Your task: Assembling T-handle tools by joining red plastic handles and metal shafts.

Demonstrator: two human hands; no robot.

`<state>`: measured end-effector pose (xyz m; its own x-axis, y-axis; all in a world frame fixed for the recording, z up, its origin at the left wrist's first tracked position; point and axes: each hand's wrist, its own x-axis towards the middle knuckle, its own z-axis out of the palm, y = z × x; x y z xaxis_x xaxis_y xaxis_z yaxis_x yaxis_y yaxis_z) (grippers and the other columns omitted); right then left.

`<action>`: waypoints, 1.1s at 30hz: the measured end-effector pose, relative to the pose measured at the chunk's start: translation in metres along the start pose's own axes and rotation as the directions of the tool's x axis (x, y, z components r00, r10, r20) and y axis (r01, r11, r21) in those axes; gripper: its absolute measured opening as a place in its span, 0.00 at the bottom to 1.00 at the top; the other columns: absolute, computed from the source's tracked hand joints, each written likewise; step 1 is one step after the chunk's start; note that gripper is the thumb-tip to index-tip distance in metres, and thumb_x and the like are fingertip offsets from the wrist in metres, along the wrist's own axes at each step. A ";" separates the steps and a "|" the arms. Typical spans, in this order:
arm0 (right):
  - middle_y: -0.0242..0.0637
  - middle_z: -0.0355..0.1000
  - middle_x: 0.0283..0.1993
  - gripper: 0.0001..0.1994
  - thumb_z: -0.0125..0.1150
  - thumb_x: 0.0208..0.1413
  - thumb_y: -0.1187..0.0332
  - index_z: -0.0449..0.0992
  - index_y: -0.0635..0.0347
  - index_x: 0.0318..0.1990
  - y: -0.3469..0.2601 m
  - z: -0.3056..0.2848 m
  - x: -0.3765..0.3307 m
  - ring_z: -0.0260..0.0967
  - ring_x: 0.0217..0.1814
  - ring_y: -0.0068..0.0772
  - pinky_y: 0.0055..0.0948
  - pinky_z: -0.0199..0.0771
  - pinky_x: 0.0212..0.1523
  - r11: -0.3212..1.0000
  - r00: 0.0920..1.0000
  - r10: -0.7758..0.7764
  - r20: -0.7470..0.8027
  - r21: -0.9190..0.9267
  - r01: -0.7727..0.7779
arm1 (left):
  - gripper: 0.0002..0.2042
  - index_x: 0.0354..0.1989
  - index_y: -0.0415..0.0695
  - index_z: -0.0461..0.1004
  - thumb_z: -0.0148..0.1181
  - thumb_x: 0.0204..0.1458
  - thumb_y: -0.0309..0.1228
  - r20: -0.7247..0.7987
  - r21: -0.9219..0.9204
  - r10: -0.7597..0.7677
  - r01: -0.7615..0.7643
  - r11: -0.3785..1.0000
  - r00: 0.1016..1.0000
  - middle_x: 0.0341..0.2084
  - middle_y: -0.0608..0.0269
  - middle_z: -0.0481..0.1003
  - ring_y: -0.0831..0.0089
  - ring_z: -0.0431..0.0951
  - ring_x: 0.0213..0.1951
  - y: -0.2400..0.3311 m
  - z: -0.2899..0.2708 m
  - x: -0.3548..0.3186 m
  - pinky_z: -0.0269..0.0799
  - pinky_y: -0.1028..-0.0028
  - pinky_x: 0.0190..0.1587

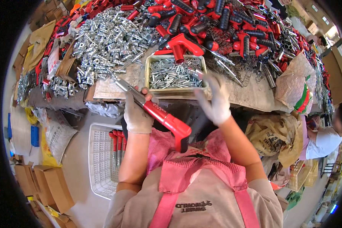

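1. Red tool (161, 116), pistol-shaped with a metal barrel and a black grip, is held slantwise above the lap, its barrel pointing up and left toward the workbench (250, 95)
2. It is clasped around the barrel end by the gloved left hand (137, 112), whose fingers are curled shut about it
3. A small metal part is seemingly pinched by the gloved right hand (214, 99), raised over the front right corner of the cream tray (151, 76); the hand is blurred, so the pinch cannot be told for certain
4. Small metal pins are heaped in the tray, which is set on the workbench near its front edge
5. A pile of silvery fittings (110, 38) is spread behind the tray on the left, and red tool bodies (216, 22) are piled on the right
6. A white basket (102, 159) with finished red tools is seen below the left elbow
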<state>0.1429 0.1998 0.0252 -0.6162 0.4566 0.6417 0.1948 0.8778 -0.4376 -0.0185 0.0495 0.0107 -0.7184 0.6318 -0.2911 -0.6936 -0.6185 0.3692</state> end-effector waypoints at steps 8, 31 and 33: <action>0.43 0.65 0.43 0.15 0.62 0.45 0.67 0.69 0.54 0.42 0.049 0.045 0.041 0.64 0.47 0.46 0.42 0.68 0.46 0.954 0.974 -0.083 0.208 -0.267 0.138 | 0.26 0.58 0.46 0.59 0.48 0.58 0.50 0.301 0.331 -0.083 -0.023 0.943 0.950 0.26 0.64 0.67 0.76 0.67 0.22 -0.011 -0.028 -0.025 0.65 0.74 0.25; 0.43 0.68 0.40 0.16 0.59 0.44 0.74 0.71 0.58 0.45 -0.021 -0.089 0.043 0.67 0.45 0.46 0.38 0.70 0.45 0.911 0.615 -0.408 0.675 0.259 0.321 | 0.17 0.52 0.36 0.66 0.49 0.58 0.33 0.414 0.871 -0.618 -0.093 0.482 0.669 0.26 0.66 0.69 0.82 0.66 0.25 -0.020 -0.008 -0.040 0.63 0.81 0.29; 0.43 0.67 0.41 0.17 0.60 0.42 0.74 0.70 0.58 0.44 -0.022 -0.094 0.043 0.67 0.45 0.46 0.38 0.70 0.44 0.891 0.583 -0.428 0.691 0.214 0.401 | 0.17 0.53 0.40 0.68 0.52 0.57 0.34 0.391 0.902 -0.626 -0.147 0.405 0.675 0.27 0.68 0.70 0.84 0.67 0.25 -0.023 -0.007 -0.040 0.65 0.81 0.27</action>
<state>0.1837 0.2140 0.1219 -0.9696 -0.2098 0.1261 -0.2369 0.9341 -0.2671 0.0263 0.0355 0.0079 -0.0296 0.9962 -0.0824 -0.1273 0.0780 0.9888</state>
